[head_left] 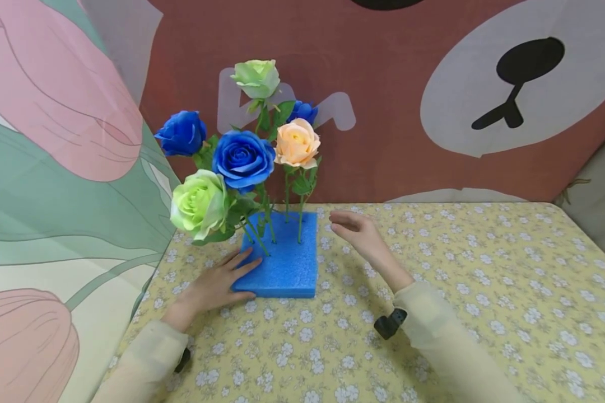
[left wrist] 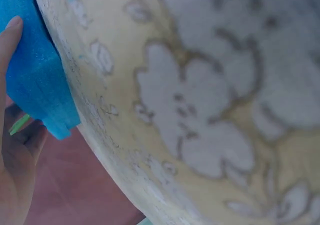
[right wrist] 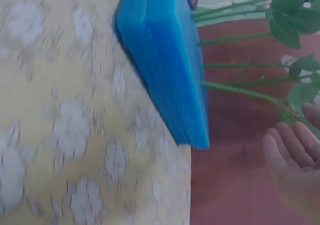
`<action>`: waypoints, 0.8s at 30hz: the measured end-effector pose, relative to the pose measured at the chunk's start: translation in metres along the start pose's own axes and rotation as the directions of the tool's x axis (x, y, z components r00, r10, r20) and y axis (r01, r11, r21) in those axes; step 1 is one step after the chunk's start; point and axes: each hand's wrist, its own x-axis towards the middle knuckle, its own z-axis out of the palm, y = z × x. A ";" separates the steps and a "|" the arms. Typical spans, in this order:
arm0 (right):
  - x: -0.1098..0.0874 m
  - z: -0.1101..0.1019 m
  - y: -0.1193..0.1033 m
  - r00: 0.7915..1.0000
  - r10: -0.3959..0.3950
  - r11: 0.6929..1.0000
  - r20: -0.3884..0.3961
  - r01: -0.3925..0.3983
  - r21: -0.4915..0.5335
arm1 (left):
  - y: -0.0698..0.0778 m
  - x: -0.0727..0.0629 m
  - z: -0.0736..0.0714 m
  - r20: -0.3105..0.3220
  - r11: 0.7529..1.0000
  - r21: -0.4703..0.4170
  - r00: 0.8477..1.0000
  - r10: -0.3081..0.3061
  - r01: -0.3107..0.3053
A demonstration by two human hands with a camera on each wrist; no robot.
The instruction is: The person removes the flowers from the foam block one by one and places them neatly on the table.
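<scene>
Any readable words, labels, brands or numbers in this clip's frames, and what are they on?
None can be read.
Brown bear-face backdrop: pale shapes behind the artificial roses might be lettering, but the flowers cover them; unreadable.
Blue foam block: plain, no label.
Yellow flowered tablecloth: pattern only, no text.
Black wrist camera mount: no marking that can be made out.
</scene>
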 end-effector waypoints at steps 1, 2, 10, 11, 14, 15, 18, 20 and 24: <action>0.001 0.003 -0.001 1.000 0.009 1.000 0.008 -0.009 0.015 | 0.001 0.000 0.000 -0.004 1.000 -0.004 1.000 0.003 -0.003; 0.003 0.006 -0.002 1.000 0.012 1.000 0.017 -0.013 0.026 | 0.002 0.001 -0.001 -0.011 1.000 -0.006 1.000 0.008 -0.008; 0.015 0.033 -0.005 0.998 0.037 0.995 0.059 -0.042 0.093 | 0.010 0.004 -0.001 -0.046 0.998 0.052 0.999 0.026 -0.023; 0.017 0.037 -0.006 0.997 0.038 0.993 0.062 -0.045 0.105 | 0.011 0.005 0.000 -0.050 0.998 0.063 0.998 0.026 -0.023; 0.021 0.049 -0.006 0.997 0.045 0.990 0.069 -0.054 0.130 | 0.012 0.006 0.002 -0.067 0.996 0.081 0.997 0.031 -0.026; 0.022 0.054 -0.006 0.997 0.044 0.989 0.071 -0.054 0.138 | 0.012 0.007 0.003 -0.073 0.996 0.085 0.997 0.035 -0.028; 0.026 0.068 -0.008 0.997 0.028 0.990 0.070 -0.038 0.139 | 0.010 0.006 0.006 -0.080 0.995 0.096 0.996 0.042 -0.035; 0.027 0.077 -0.009 0.997 0.014 0.989 0.074 -0.024 0.143 | 0.007 0.004 0.007 -0.079 0.995 0.088 0.996 0.046 -0.039; 0.027 0.092 -0.013 0.995 0.018 0.987 0.098 -0.033 0.159 | 0.003 0.002 0.007 -0.034 0.999 0.032 0.999 0.020 -0.019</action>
